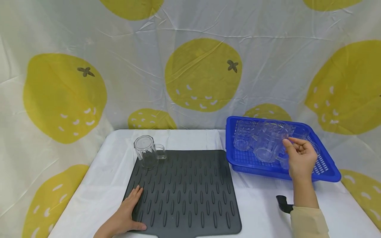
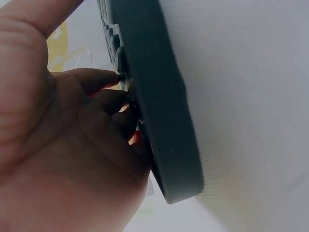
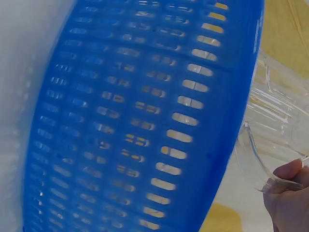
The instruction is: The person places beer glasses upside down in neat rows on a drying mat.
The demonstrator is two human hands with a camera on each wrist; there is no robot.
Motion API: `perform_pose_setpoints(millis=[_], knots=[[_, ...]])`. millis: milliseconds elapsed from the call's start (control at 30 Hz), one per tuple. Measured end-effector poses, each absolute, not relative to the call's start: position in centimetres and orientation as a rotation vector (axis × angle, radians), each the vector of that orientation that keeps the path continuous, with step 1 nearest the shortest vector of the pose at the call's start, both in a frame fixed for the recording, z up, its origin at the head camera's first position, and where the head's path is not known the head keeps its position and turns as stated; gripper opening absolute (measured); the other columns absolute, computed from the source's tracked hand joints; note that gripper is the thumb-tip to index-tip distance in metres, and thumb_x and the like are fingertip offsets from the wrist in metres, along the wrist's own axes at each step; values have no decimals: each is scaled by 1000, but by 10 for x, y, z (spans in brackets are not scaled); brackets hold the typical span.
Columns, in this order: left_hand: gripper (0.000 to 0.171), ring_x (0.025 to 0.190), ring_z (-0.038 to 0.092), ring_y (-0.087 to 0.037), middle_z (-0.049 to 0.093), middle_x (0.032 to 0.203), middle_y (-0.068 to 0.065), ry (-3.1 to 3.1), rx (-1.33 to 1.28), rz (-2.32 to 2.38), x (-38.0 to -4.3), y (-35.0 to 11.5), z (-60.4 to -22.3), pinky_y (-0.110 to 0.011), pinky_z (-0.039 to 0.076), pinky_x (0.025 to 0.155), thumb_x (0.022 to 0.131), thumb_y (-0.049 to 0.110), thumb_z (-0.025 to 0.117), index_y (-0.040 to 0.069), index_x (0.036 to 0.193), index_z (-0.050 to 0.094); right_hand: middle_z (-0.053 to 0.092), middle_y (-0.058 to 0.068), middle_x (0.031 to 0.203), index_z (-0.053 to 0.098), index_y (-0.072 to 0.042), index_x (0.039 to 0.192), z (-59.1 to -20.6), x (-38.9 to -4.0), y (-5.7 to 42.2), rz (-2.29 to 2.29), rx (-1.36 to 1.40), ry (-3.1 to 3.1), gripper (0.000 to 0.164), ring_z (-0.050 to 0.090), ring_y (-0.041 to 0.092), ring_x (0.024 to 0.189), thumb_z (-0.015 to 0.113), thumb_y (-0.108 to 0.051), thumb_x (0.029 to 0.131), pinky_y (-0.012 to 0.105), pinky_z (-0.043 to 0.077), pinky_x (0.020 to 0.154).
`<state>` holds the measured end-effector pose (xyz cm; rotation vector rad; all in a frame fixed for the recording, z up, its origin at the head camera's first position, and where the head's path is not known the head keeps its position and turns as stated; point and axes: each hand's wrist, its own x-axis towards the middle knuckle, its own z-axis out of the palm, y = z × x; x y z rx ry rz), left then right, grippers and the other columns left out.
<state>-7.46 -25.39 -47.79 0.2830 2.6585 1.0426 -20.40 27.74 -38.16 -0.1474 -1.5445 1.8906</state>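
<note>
My right hand (image 1: 302, 158) pinches the handle of a clear glass mug (image 1: 268, 142), holding it over the blue plastic basket (image 1: 259, 169). In the right wrist view this mug (image 3: 282, 111) shows above the basket's rim, thumb and fingers at its handle. More clear glass mugs (image 1: 242, 140) lie inside the basket, partly hidden behind the held one. With its fingers spread, my left hand (image 1: 126, 211) rests on the left edge of a dark grey ridged mat (image 1: 184, 198). Another glass mug (image 1: 146, 153) stands at that mat's far left corner, handle to the right.
A white cloth (image 1: 98, 172) covers the table. Behind it hangs a pale curtain (image 1: 134, 66) printed with yellow fruit. The basket stands at the right, next to the mat's far right corner. A black curved piece (image 1: 284, 204) shows beside my right wrist.
</note>
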Motion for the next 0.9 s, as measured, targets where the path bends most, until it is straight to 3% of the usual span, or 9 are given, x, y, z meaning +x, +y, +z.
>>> perform_pose_setpoints(millis=[367,633,900], knots=[[129,142,1,-52,7,158,-30,2661,275,1043,-74,-255,-479,-73,8,104,58,41,92,-7,152,18,56,0,65,70,-2,92,-373,-201,261,1866,-86,-1557,9,53,7,58,72,4,85,12,47,57],[128,142,1,-52,8,158,-29,2658,284,1055,-73,-254,-479,-73,9,104,58,39,92,-7,152,18,57,2,66,68,5,95,-371,-198,243,1896,13,-1574,9,54,10,60,69,6,86,14,49,60],[128,142,1,-52,8,158,-29,2666,300,1071,-73,-255,-480,-73,8,104,58,39,92,-7,152,18,52,1,64,66,8,99,-367,-197,225,1861,64,-1677,12,41,9,52,68,5,88,15,43,54]])
